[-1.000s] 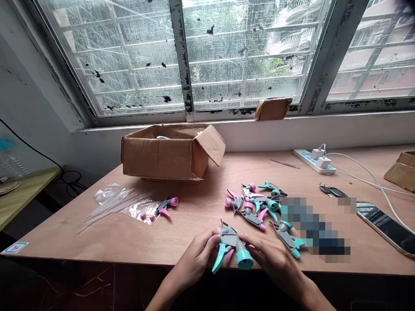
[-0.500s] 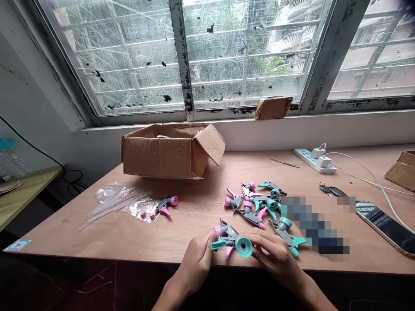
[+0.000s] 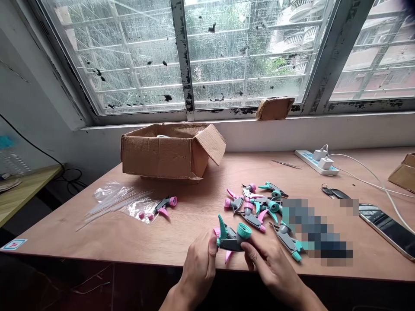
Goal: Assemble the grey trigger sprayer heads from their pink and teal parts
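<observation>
Between my two hands, at the table's front edge, is a grey and teal trigger spray head (image 3: 231,245), its teal trigger pointing up. My left hand (image 3: 199,257) closes on its teal nozzle end. At the other end, beside the round teal collar, my right hand (image 3: 270,257) pinches the grey body. A pink and grey spray head (image 3: 228,257) lies behind it, mostly hidden. Another teal and grey spray head (image 3: 285,239) rests just right of my right hand. Farther back, several pink or teal spray heads (image 3: 249,219) lie in a pile.
Left on the table (image 3: 106,246) are clear plastic tubes (image 3: 113,208), a plastic bag (image 3: 138,211) and a pink spray head (image 3: 166,206). A cardboard box (image 3: 155,155) stands behind. Rightward are a phone (image 3: 387,231), keys (image 3: 335,192), a power strip (image 3: 316,163) and a pixelated patch.
The spray head in my hands has turned: its trigger now points up and its collar tilts upward instead of facing me. My right thumb has come round onto the body.
</observation>
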The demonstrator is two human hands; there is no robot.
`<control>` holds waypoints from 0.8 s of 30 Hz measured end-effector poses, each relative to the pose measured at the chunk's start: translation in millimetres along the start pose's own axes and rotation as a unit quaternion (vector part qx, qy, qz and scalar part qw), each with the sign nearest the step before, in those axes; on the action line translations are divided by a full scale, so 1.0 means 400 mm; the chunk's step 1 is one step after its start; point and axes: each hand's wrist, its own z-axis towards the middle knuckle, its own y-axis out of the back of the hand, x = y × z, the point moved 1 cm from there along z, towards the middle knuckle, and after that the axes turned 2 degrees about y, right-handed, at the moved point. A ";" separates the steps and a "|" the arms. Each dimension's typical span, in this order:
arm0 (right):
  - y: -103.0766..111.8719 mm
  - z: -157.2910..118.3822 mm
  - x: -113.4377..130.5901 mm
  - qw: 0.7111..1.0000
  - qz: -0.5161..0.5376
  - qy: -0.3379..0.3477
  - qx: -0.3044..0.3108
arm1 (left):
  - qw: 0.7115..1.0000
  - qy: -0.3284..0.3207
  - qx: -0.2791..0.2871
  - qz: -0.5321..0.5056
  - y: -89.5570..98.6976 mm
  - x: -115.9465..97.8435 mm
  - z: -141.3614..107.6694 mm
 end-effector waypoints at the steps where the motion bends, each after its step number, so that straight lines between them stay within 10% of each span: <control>1: -0.001 0.001 0.009 0.999 0.024 -0.030 0.005 | 1.000 0.000 -0.003 -0.008 0.000 0.000 0.001; 11: -0.023 -0.021 -0.063 0.888 0.368 -0.272 0.053 | 0.998 -0.008 0.049 -0.039 0.014 0.016 0.003; 17: 0.000 0.000 -0.101 0.792 0.509 -0.289 -0.174 | 0.994 -0.078 0.072 -0.002 0.017 0.018 0.006; 24: -0.005 0.003 -0.085 0.832 0.460 -0.286 -0.117 | 0.965 -0.121 0.106 0.207 -0.019 0.005 0.014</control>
